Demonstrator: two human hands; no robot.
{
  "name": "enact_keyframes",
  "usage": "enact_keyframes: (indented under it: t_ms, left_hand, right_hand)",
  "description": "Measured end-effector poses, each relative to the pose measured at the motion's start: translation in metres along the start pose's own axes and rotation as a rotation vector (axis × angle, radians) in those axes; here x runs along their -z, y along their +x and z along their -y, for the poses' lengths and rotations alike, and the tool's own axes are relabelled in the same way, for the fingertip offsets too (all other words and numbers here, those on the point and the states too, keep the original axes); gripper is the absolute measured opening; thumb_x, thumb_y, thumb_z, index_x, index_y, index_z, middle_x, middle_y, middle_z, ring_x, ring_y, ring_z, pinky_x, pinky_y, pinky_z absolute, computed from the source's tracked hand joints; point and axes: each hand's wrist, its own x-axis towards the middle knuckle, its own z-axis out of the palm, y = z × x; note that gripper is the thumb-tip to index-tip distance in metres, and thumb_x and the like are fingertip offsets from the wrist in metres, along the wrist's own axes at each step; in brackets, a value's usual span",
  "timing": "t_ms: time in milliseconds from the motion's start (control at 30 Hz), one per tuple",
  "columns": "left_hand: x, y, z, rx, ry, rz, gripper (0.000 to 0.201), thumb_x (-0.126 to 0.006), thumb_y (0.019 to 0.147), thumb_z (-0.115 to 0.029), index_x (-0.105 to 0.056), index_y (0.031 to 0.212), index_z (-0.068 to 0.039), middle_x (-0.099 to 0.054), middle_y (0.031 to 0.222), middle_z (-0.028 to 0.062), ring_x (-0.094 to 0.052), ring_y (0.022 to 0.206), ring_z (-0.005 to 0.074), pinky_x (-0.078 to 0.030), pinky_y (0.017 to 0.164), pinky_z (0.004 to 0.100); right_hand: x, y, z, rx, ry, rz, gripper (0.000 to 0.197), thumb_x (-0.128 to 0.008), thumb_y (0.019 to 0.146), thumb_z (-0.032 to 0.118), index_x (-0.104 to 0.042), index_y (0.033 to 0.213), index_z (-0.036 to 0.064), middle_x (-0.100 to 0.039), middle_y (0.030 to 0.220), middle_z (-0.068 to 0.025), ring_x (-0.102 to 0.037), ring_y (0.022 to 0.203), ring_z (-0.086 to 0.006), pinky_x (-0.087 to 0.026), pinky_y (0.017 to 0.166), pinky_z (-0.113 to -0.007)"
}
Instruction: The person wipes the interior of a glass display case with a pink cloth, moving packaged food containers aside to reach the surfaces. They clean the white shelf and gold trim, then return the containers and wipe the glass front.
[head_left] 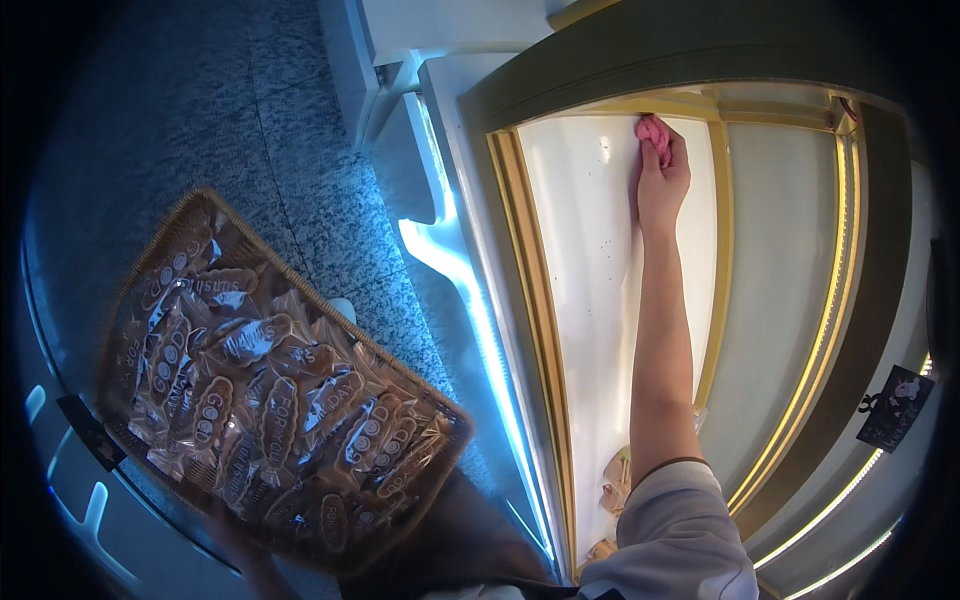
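Observation:
My right hand (664,190) is closed round a crumpled pink cloth (653,138). It presses the cloth to the far end of a white shelf (590,260) inside a gold-framed display case, with the arm stretched out. At the lower left, my left hand (232,535) grips the near edge of a brown wicker basket (300,275); its fingers are mostly hidden in shadow. Clear-wrapped baked snacks (275,420), several of them, fill the basket, which is held tilted above the floor. Small dark crumbs dot the shelf beside my right arm.
A few wrapped pieces (616,485) lie at the shelf's near end, by my right sleeve. Gold frame bars (535,270) edge the opening, and lit shelves curve away on the right. A small black tag (896,408) hangs there. Speckled floor (300,130) shows at left.

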Motion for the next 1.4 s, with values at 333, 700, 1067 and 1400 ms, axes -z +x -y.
enact_keyframes:
  t_ms: [333,700,1067,1400]
  left_hand:
    - [-0.003,-0.005,-0.006,0.016,0.064,0.018,0.05,-0.057,0.095,-0.035,-0.056,0.128,0.002,-0.065,0.118,0.0128,-0.066,0.102,0.0262,-0.054,0.088,0.0407]
    - [-0.016,-0.014,-0.011,0.016,-0.026,0.032,0.051,-0.056,0.095,-0.034,-0.053,0.132,0.001,-0.064,0.119,0.0147,-0.066,0.103,0.0292,-0.056,0.086,0.044]
    - [-0.02,-0.018,-0.027,0.006,0.051,0.017,0.048,-0.054,0.096,-0.033,-0.055,0.13,0.0,-0.065,0.116,0.0124,-0.066,0.102,0.0281,-0.055,0.086,0.0416]
    - [-0.02,-0.022,-0.041,0.006,0.137,0.001,0.042,-0.064,0.092,-0.032,-0.051,0.12,-0.004,-0.056,0.104,0.0085,-0.061,0.097,0.0233,-0.055,0.079,0.0408]
  right_hand:
    - [-0.027,-0.048,0.058,-0.128,0.429,0.73,0.031,-0.054,0.098,-0.002,-0.064,0.127,0.0023,-0.064,0.129,-0.0112,-0.062,0.113,-0.0174,-0.043,0.106,-0.03]
    - [-0.016,-0.202,-0.007,-0.513,0.477,-0.144,0.05,-0.039,0.104,-0.001,-0.025,0.153,-0.0021,-0.033,0.157,-0.0118,-0.046,0.135,-0.0192,-0.042,0.108,-0.029]
    - [-0.113,-0.076,0.043,-0.118,0.672,0.402,0.044,-0.051,0.099,-0.001,-0.045,0.142,0.0018,-0.05,0.144,-0.0153,-0.049,0.132,-0.027,-0.04,0.111,-0.038]
    - [-0.01,-0.113,0.065,-0.137,0.323,0.956,0.058,-0.05,0.094,0.019,-0.042,0.152,0.0159,-0.028,0.163,-0.0115,-0.025,0.151,-0.0304,0.003,0.124,-0.051]
